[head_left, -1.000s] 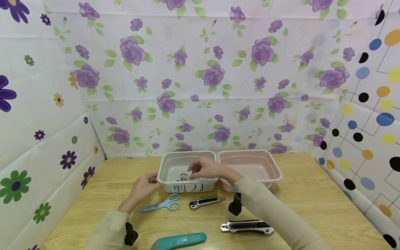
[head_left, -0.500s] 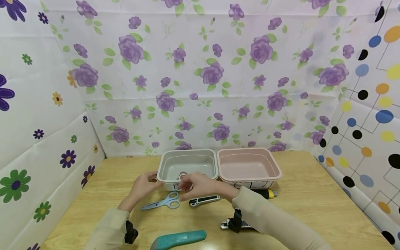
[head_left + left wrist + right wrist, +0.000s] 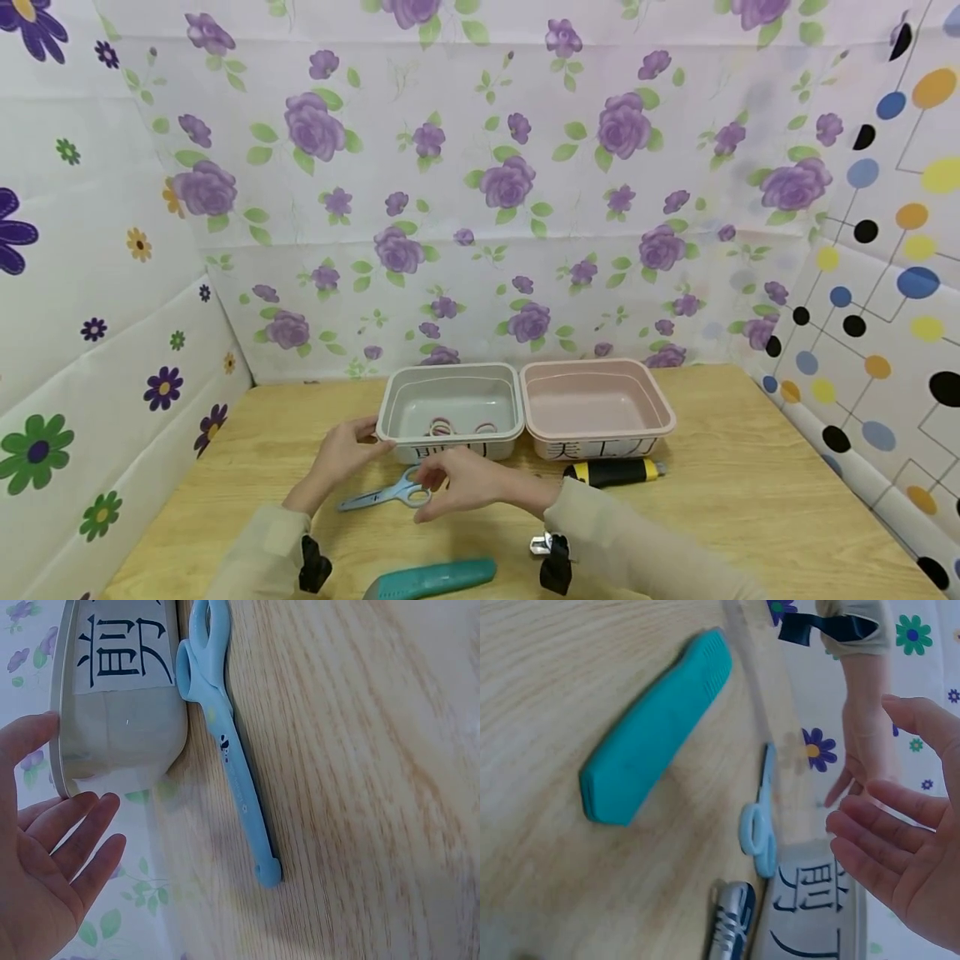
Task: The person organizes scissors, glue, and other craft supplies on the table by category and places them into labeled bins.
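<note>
My left hand rests on the left front corner of a grey plastic basket, its thumb against the rim. In the left wrist view the fingers of that hand are extended past the basket's end. Light blue scissors lie on the table before the basket, blades pointing left. Over their handles hovers my right hand, fingers loosely bent with nothing between them. A silver and black utility knife lies by the basket, hidden in the head view. Pink and white loops show inside the basket.
A pink basket adjoins the grey one. Before it lies a yellow and black utility knife. A teal cutter sits at the front, and another knife is mostly hidden by the right sleeve. Patterned cloth walls surround the table.
My right hand has come out from over the grey basket and moved down toward me and left, to above the scissors' handles. The left hand stays at the basket's corner.
</note>
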Demonstrator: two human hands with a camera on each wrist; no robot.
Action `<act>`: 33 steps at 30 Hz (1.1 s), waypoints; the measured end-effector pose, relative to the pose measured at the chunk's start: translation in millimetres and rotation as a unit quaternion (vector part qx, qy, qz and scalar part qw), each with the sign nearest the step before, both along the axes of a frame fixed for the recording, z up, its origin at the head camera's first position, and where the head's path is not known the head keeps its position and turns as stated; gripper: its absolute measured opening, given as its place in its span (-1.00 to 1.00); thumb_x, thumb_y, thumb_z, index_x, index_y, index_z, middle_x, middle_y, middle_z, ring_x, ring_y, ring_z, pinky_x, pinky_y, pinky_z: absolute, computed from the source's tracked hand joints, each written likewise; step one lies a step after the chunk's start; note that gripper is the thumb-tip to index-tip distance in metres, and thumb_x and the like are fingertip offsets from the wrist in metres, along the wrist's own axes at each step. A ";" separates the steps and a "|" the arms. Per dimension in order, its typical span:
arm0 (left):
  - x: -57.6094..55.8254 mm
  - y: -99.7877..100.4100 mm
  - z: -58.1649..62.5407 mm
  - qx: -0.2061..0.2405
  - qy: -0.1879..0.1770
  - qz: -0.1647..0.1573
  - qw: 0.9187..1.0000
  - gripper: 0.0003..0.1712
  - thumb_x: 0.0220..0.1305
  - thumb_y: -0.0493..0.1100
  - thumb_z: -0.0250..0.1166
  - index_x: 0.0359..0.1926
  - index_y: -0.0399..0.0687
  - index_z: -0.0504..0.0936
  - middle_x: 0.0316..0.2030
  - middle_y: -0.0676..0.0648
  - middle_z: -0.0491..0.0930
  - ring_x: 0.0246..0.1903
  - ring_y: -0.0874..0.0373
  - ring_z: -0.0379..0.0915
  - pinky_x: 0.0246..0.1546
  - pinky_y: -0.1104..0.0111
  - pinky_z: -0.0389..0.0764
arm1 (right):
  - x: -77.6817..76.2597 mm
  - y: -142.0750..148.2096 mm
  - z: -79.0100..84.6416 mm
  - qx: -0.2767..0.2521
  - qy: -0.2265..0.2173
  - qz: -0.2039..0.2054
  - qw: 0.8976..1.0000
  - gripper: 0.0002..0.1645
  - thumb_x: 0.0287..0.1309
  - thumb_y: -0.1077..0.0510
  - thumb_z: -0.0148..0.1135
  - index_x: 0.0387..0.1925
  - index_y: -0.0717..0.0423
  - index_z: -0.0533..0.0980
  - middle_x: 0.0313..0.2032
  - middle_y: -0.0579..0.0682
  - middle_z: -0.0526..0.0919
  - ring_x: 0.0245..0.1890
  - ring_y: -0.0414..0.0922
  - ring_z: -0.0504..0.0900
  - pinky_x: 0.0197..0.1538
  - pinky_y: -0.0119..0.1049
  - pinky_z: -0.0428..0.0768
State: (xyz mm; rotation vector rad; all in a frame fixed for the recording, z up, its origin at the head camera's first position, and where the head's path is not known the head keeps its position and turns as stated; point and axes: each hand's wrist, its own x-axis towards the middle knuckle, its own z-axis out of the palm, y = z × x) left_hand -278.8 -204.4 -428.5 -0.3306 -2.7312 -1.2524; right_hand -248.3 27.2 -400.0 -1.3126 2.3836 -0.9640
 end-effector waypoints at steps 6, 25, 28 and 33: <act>0.3 0.7 -0.7 0.002 -0.009 0.003 1.000 -0.37 0.07 -0.07 0.35 0.11 -0.34 0.45 -0.09 -0.25 0.58 -0.17 -0.04 0.54 -0.27 0.20 0.58 | -1.0 -4.3 -11.3 0.007 0.016 -0.016 1.000 -0.47 -0.08 -0.02 0.36 -0.08 0.20 0.54 -0.23 -0.04 0.64 -0.24 -0.27 0.59 -0.17 -0.48 0.53; -0.3 1.1 -1.3 0.008 -0.018 0.011 1.000 -0.35 0.07 -0.05 0.35 0.15 -0.28 0.43 -0.07 -0.23 0.57 -0.16 -0.03 0.54 -0.24 0.21 0.58 | -19.1 -14.7 -50.1 0.009 0.038 -0.122 0.992 -0.44 -0.17 -0.05 0.43 -0.14 0.20 0.56 -0.26 -0.04 0.62 -0.26 -0.25 0.55 -0.20 -0.53 0.48; 0.2 0.7 -1.1 0.008 -0.020 0.010 1.000 -0.35 0.06 -0.05 0.35 0.14 -0.29 0.43 -0.07 -0.23 0.57 -0.17 -0.02 0.54 -0.25 0.22 0.58 | -20.8 -18.4 -54.8 0.008 0.039 -0.133 0.990 -0.47 -0.17 -0.01 0.44 -0.15 0.21 0.56 -0.27 -0.05 0.62 -0.28 -0.27 0.55 -0.22 -0.53 0.48; 1.4 -0.1 -1.5 0.008 -0.022 0.008 1.000 -0.34 0.06 -0.06 0.35 0.14 -0.30 0.43 -0.07 -0.24 0.57 -0.17 -0.02 0.55 -0.25 0.22 0.58 | -23.3 -24.2 -59.6 0.013 0.040 -0.145 0.988 -0.50 -0.18 0.04 0.45 -0.15 0.20 0.57 -0.27 -0.06 0.62 -0.30 -0.30 0.54 -0.24 -0.54 0.49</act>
